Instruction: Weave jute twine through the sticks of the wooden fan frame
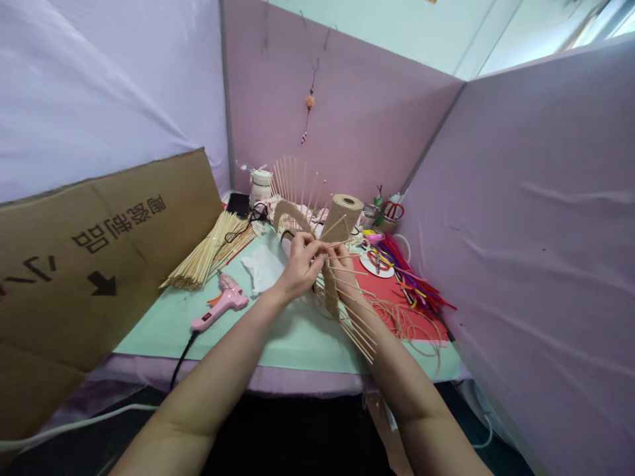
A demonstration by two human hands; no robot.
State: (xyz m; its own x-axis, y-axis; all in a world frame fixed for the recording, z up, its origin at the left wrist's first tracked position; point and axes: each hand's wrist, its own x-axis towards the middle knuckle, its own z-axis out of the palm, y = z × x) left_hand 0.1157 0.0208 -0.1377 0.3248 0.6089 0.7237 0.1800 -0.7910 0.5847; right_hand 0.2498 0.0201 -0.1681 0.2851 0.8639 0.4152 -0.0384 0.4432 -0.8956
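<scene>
A half-woven basket (pixel 331 291) of thin wooden sticks and brown twine lies on its side above the table, its bare stick ends fanning out toward me and toward the back. At its near middle, my left hand (pixel 301 266) is closed, thumb and fingers pinching at the woven band. My right hand (pixel 342 264) grips the same spot from the right, partly behind the sticks, its fingertips nearly meeting the left ones. The exact strand between the fingertips is too small to make out. Loose twine (pixel 404 320) trails in loops to the right.
A pink hot glue gun (pixel 222 305) and a bundle of sticks (pixel 201 258) lie left, by a cardboard panel (pixel 124 244). Behind the basket stands a twine spool (pixel 343 215). Coloured pipe cleaners (pixel 411 277) and red sheets (pixel 367 281) lie right.
</scene>
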